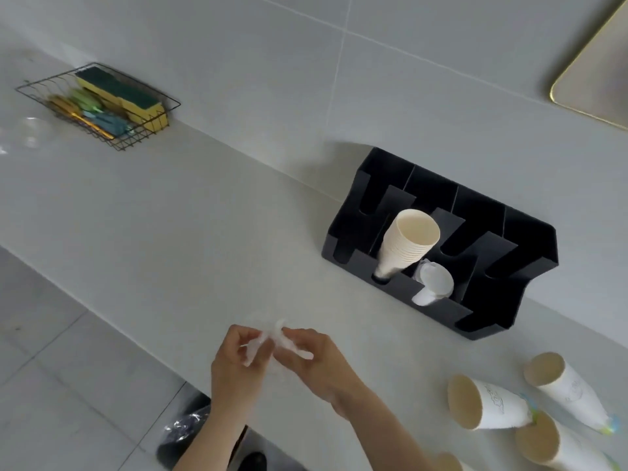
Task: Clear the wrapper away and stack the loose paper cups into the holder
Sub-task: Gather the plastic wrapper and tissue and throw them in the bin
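Observation:
Both hands pinch a thin clear plastic wrapper [272,338] above the pale counter, near its front edge. My left hand [238,365] grips it on the left, my right hand [312,358] on the right. Behind them against the wall stands the black cup holder [516,253]; a stack of cream paper cups [404,246] leans in one slot, with white lids [433,283] in the slot beside it. Loose paper cups lie on their sides at the lower right: one [482,404], another [564,385], a third [550,443].
A black wire basket [98,103] with sponges and brushes sits at the far left by the wall. A bin with a dark plastic liner [183,433] stands on the tiled floor below the counter edge. A gold-rimmed panel [598,79] hangs on the wall at the upper right.

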Motion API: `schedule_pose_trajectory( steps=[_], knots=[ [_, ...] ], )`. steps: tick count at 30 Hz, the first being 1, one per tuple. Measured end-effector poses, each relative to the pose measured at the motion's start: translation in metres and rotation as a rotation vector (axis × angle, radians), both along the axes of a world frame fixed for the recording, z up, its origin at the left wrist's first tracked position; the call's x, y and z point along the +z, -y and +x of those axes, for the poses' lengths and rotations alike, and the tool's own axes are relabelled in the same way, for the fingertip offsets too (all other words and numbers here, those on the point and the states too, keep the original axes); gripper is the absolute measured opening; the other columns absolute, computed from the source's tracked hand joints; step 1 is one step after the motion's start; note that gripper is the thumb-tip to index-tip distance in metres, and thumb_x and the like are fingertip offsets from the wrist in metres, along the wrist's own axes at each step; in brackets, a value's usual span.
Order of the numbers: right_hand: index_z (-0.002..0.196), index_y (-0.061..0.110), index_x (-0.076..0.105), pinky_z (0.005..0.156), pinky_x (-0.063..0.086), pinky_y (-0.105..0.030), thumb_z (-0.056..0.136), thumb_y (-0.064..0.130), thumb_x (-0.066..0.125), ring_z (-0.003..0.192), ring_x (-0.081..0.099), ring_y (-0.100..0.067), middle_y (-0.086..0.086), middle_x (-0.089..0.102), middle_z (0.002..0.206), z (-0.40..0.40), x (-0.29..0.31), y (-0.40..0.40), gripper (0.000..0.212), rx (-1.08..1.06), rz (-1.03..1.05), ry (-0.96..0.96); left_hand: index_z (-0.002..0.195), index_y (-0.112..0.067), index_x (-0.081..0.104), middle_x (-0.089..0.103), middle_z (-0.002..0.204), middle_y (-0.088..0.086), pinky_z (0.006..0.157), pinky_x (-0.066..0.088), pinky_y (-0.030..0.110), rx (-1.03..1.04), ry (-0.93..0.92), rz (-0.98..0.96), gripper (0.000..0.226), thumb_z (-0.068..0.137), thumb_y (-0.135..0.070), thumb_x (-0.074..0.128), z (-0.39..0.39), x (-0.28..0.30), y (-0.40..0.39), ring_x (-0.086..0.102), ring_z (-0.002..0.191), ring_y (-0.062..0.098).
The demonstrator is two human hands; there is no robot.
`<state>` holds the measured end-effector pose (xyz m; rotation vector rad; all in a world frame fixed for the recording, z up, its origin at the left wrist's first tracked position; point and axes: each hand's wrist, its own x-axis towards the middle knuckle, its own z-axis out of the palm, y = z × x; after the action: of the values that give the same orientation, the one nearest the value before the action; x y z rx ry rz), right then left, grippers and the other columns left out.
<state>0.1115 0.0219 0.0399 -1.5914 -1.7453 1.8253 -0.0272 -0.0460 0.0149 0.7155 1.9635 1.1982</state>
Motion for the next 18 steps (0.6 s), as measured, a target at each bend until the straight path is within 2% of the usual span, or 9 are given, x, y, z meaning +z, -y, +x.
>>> schedule_pose_trajectory(
  steps=[1,3,5,7,9,12,14,16,18],
  knots=[
    [0.13,0.029,0.068,0.102,0.047,-0.028,0.091,0.047,0.07,0.121,0.06,-0.006,0.012,0.065,0.132,-0.01,-0.004,0.005,0.042,-0.01,0.044,0.007,0.084,-0.031,0.059,0.069,0.083,-0.013,0.063,0.044,0.028,0.0,0.011,0.0,0.019,0.085,-0.034,0.078,-0.009,-0.001,0.005,0.061,0.069,0.002],
    [0.117,0.024,0.076,0.094,0.054,-0.029,0.093,0.033,0.073,0.104,0.069,-0.007,0.007,0.076,0.114,-0.027,-0.014,0.013,0.026,-0.063,0.113,-0.036,0.083,-0.03,0.065,0.072,0.087,-0.015,0.067,0.05,0.029,0.002,0.124,-0.019,0.016,0.084,-0.029,0.081,-0.03,-0.004,0.017,0.066,0.075,0.003],
    [0.105,0.022,0.081,0.081,0.055,-0.027,0.091,0.026,0.076,0.082,0.07,-0.007,0.007,0.079,0.093,-0.044,-0.024,0.024,0.016,-0.1,0.143,-0.041,0.085,-0.03,0.071,0.076,0.093,-0.007,0.075,0.052,0.03,-0.006,0.278,-0.042,0.011,0.082,-0.022,0.078,-0.054,-0.006,0.033,0.071,0.088,0.014],
    [0.099,0.022,0.082,0.075,0.056,-0.028,0.089,0.023,0.078,0.075,0.07,-0.015,0.004,0.078,0.083,-0.065,-0.033,0.035,0.011,-0.098,0.156,-0.023,0.092,-0.026,0.075,0.077,0.097,0.003,0.084,0.054,0.038,-0.002,0.377,-0.053,0.017,0.078,-0.019,0.07,-0.077,-0.005,0.053,0.071,0.095,0.024],
    [0.092,0.022,0.082,0.071,0.056,-0.032,0.086,0.019,0.079,0.072,0.069,-0.02,-0.003,0.078,0.08,-0.089,-0.042,0.048,0.007,-0.055,0.173,-0.027,0.097,-0.025,0.075,0.077,0.1,0.003,0.088,0.053,0.041,0.032,0.37,-0.069,0.021,0.084,-0.01,0.067,-0.098,-0.008,0.076,0.071,0.098,0.025],
    [0.082,0.022,0.073,0.062,0.053,-0.028,0.081,0.018,0.083,0.061,0.06,-0.007,-0.004,0.072,0.072,-0.124,-0.059,0.073,0.01,0.009,0.181,-0.053,0.098,-0.028,0.074,0.078,0.101,-0.004,0.081,0.051,0.034,0.114,0.346,-0.089,0.024,0.08,-0.012,0.071,-0.123,-0.018,0.112,0.071,0.091,0.016],
    [0.078,0.022,0.066,0.06,0.055,-0.025,0.079,0.022,0.084,0.059,0.062,-0.004,0.002,0.069,0.067,-0.141,-0.077,0.093,0.018,0.054,0.165,-0.051,0.091,-0.03,0.074,0.075,0.106,-0.012,0.075,0.051,0.028,0.195,0.329,-0.091,0.029,0.08,-0.004,0.075,-0.136,-0.032,0.136,0.072,0.085,0.01],
    [0.078,0.022,0.065,0.06,0.058,-0.027,0.08,0.025,0.083,0.062,0.068,-0.009,0.003,0.072,0.069,-0.152,-0.099,0.114,0.019,0.094,0.138,-0.018,0.082,-0.033,0.074,0.069,0.111,-0.019,0.07,0.055,0.022,0.261,0.266,-0.108,0.038,0.081,0.005,0.076,-0.141,-0.055,0.159,0.071,0.085,0.008],
    [0.08,0.024,0.066,0.06,0.058,-0.023,0.082,0.021,0.082,0.066,0.071,-0.012,0.002,0.074,0.073,-0.159,-0.124,0.133,0.016,0.132,0.126,0.011,0.079,-0.037,0.075,0.065,0.111,-0.016,0.07,0.056,0.016,0.308,0.201,-0.158,0.043,0.077,0.005,0.081,-0.139,-0.085,0.176,0.07,0.087,0.008]
  ],
)
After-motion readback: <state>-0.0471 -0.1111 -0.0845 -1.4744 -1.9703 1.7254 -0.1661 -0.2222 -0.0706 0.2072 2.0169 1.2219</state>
